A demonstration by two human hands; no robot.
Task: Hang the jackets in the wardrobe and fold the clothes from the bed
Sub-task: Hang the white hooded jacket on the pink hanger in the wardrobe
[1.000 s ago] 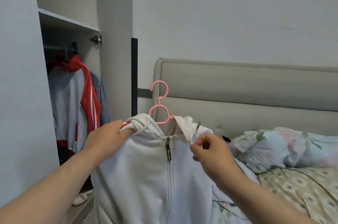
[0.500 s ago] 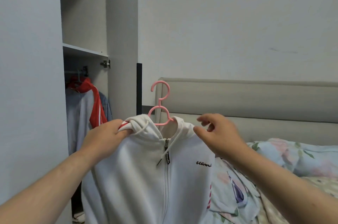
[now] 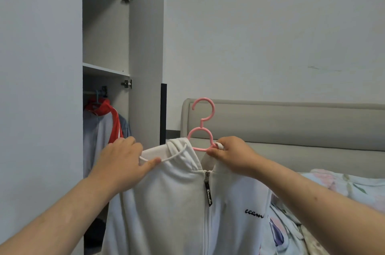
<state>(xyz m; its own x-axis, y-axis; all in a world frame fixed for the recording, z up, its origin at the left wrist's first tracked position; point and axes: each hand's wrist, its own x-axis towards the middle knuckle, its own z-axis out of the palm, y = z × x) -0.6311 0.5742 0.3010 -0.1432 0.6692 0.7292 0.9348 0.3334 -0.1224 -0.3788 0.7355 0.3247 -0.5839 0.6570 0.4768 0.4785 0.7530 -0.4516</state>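
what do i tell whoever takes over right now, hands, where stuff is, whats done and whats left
Left hand: grip on one shoulder of the white zip-up hooded jacket, thumb under the fabric.
Right hand: pinches the pink plastic hanger at the collar.
The jacket appears seated on the hanger, held up in front of the grey padded headboard, with the open white wardrobe to the left.
Done: a red and white jacket hangs on the wardrobe rail.
Left: hook the pink hanger on that rail, then fold the bed's clothes; only floral bedding shows here.
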